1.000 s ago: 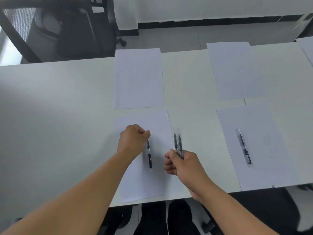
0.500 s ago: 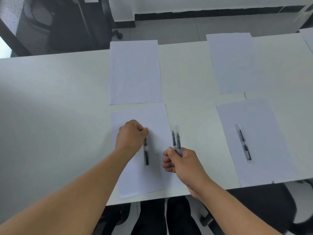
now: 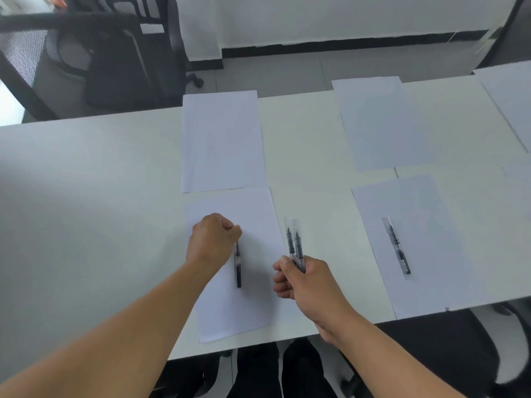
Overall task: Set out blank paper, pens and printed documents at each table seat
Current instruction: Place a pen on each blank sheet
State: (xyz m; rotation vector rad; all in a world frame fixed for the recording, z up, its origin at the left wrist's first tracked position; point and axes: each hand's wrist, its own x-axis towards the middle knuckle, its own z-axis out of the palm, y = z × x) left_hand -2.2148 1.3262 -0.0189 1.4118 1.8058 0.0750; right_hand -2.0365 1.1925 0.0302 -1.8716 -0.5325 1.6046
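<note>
- White table (image 3: 86,173) fills most of the view, seen from above by the person standing at its near edge.
- Four blank sheets lie in full view: a near-left sheet (image 3: 253,305), a far-left sheet (image 3: 222,142) just beyond it, a near-right sheet (image 3: 425,254) and a far-right sheet (image 3: 379,124). Part of another sheet (image 3: 511,101) shows at the right edge.
- The left hand (image 3: 211,239) is curled into a loose fist over the near-left sheet, fingertips closed on the top end of a black pen (image 3: 238,265). That pen lies along the sheet, pointing toward the person.
- The right hand (image 3: 304,278) hovers just right of the same sheet, fingers and thumb pinching two more pens (image 3: 294,242) in clear wrappers, their tips pointing away from the person.
- A wrapped pen (image 3: 398,247) rests alone on the middle of the near-right sheet, well apart from both hands.
- The two far sheets carry no pen.
- A dark mesh office chair (image 3: 109,61) stands beyond the far-left edge of the table, on a grey floor.
</note>
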